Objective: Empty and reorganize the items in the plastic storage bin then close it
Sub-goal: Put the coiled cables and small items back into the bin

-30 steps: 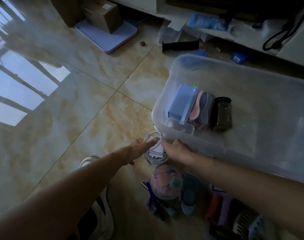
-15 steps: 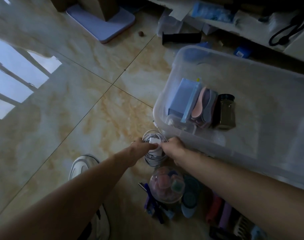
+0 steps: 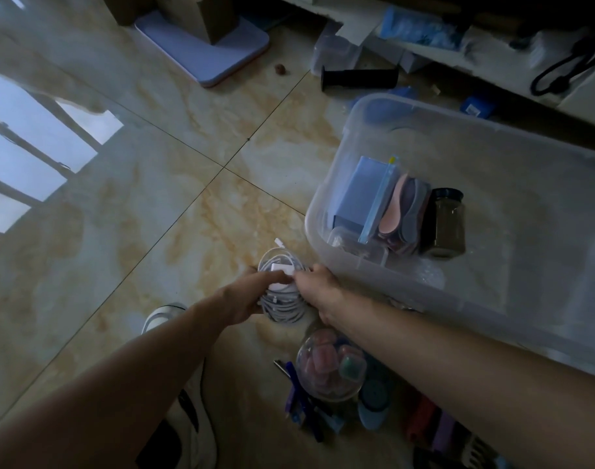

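Floor: glossy beige marble-pattern tile floor (image 3: 154, 204).
Bin: clear plastic storage bin (image 3: 492, 157) sits open on the floor, right of the hands.
Bin contents: light blue cardboard box (image 3: 360, 187), pink and grey insoles (image 3: 402, 211), dark glass jar (image 3: 446, 225), together at its left end.
Cable: coiled white charging cable (image 3: 284, 302) just outside the bin's near-left corner.
Left hand (image 3: 252, 292): grips the coil's left side.
Right hand (image 3: 318, 286): fingers curled on the coil's right side.

The cables (image 3: 282, 292) were white; the bin (image 3: 492, 292) was see-through; the box (image 3: 360, 194) was blue; the floor (image 3: 154, 198) had tan swirls.
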A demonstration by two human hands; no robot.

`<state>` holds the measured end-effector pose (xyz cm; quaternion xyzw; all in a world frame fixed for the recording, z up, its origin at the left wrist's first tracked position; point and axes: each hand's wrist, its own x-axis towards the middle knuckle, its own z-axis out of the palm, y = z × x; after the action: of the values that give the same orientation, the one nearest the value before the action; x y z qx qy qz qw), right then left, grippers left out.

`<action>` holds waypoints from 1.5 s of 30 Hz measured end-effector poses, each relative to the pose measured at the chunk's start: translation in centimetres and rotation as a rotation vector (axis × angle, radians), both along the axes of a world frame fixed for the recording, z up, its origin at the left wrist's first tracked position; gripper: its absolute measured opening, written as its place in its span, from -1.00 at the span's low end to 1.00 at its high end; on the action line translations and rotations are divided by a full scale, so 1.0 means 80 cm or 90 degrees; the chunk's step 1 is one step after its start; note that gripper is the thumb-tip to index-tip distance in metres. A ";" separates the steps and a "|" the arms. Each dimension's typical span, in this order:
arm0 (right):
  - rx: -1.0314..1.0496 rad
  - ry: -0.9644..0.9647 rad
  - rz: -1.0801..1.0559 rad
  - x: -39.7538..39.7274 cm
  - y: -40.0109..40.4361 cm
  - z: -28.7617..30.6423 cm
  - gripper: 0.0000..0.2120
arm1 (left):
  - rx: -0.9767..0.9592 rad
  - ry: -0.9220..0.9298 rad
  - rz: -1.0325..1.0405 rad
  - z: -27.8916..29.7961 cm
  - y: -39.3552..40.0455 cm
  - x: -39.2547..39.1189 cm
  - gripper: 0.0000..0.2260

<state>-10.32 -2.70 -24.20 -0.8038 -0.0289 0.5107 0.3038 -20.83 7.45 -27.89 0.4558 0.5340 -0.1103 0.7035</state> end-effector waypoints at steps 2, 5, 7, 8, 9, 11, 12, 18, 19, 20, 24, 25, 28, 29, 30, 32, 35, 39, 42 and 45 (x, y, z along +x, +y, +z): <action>0.006 -0.005 0.008 -0.010 0.013 0.010 -0.52 | -0.003 -0.003 0.000 0.017 0.011 -0.008 -0.27; 0.018 -0.024 0.040 -0.028 0.039 0.033 -0.51 | 0.020 -0.039 -0.022 0.056 0.028 -0.021 -0.56; 0.039 -0.061 0.067 -0.044 0.061 0.059 -0.50 | 0.069 -0.044 0.006 0.086 0.041 -0.031 -0.57; 0.059 -0.082 0.081 -0.052 0.073 0.076 -0.50 | 0.099 -0.053 0.027 0.102 0.047 -0.034 -0.57; 0.081 -0.105 0.093 -0.059 0.084 0.096 -0.50 | 0.131 -0.064 0.055 0.119 0.055 -0.036 -0.60; 0.133 -0.171 0.102 -0.067 0.102 0.138 -0.52 | 0.195 -0.076 0.133 0.151 0.071 -0.033 -0.60; 0.161 -0.208 0.107 -0.065 0.107 0.158 -0.54 | 0.226 -0.078 0.171 0.166 0.080 -0.027 -0.51; 0.279 -0.371 0.119 0.022 0.083 0.250 -0.54 | 0.382 -0.198 0.213 0.252 0.076 0.070 -0.25; 0.280 -0.399 0.106 0.045 0.070 0.263 -0.54 | 0.397 -0.217 0.207 0.266 0.064 0.095 -0.24; 0.278 -0.429 0.095 0.069 0.055 0.273 -0.53 | 0.400 -0.230 0.205 0.280 0.048 0.121 -0.23; 0.240 -0.536 0.090 0.165 -0.017 0.283 -0.53 | 0.374 -0.248 0.169 0.304 -0.035 0.215 -0.17; 0.221 -0.539 0.090 0.185 -0.038 0.279 -0.53 | 0.356 -0.244 0.152 0.302 -0.057 0.234 -0.14; 0.186 -0.442 0.055 0.228 -0.100 0.256 -0.49 | 0.261 -0.202 0.123 0.277 -0.119 0.274 0.03; 0.172 -0.395 0.053 0.240 -0.118 0.246 -0.42 | 0.236 -0.178 0.113 0.263 -0.135 0.282 0.04; 0.156 -0.339 0.056 0.250 -0.134 0.235 -0.31 | 0.214 -0.145 0.101 0.248 -0.149 0.289 0.03; 0.137 -0.223 0.061 0.264 -0.162 0.212 -0.10 | 0.195 -0.092 0.062 0.201 -0.166 0.297 0.07; 0.155 -0.085 0.073 0.283 -0.196 0.171 -0.40 | 0.133 -0.075 -0.039 0.158 -0.175 0.297 -0.12; 0.159 0.087 0.129 0.305 -0.236 0.134 -0.81 | 0.047 -0.031 -0.416 0.148 -0.178 0.273 -0.69; 0.135 0.168 0.159 0.323 -0.250 0.111 -0.73 | 0.081 0.001 -0.559 0.135 -0.176 0.271 -0.76; 0.109 0.233 0.200 0.334 -0.251 0.096 -0.76 | 0.170 0.008 -0.739 0.119 -0.165 0.278 -0.73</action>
<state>16.41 -22.80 -16.49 -0.6549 -0.1412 0.6844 0.2875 1.40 -5.73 -18.41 0.7572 0.2108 -0.4115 0.4614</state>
